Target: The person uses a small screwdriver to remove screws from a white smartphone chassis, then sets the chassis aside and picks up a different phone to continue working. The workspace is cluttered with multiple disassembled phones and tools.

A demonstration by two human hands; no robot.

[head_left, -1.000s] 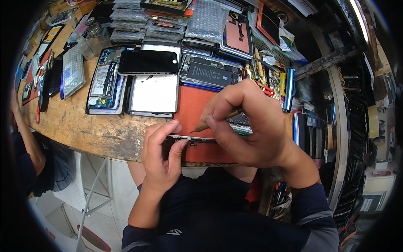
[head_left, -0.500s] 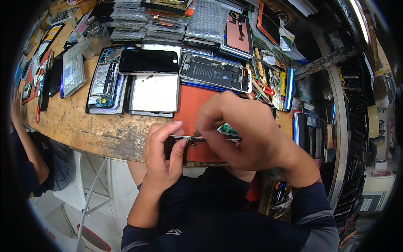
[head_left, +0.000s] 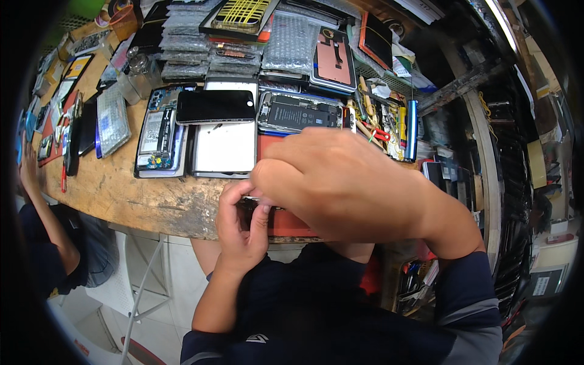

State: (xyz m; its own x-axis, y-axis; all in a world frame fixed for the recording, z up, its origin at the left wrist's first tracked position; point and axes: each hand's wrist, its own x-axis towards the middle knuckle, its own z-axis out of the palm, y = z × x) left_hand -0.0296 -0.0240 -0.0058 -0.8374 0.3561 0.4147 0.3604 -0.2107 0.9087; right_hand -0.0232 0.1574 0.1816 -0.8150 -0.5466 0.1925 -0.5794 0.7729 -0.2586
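Observation:
My left hand (head_left: 238, 226) pinches the near end of a thin, flat phone part (head_left: 250, 198) between thumb and fingers, held almost edge-on at the front of the table. My right hand (head_left: 347, 185) is closed right beside it and covers most of the part. Whatever its curled fingers grip is hidden behind the back of the hand. Under both hands lies a red mat (head_left: 291, 225). Just beyond stand an opened phone with a black battery (head_left: 298, 113), a dark-screened phone (head_left: 215, 106) and a white panel (head_left: 224, 149).
An opened device with blue boards (head_left: 161, 134) lies left of the panel. Bubble-wrapped packs (head_left: 186, 36) are stacked at the back. Hand tools (head_left: 389, 125) fill a tray at the right, near a wooden post (head_left: 483, 158). Another person's arm (head_left: 45, 207) reaches in at the left.
My right hand has moved left over the phone part, hiding the slim tool tip that showed before. The left hand keeps its pinch. The whole view has shifted slightly.

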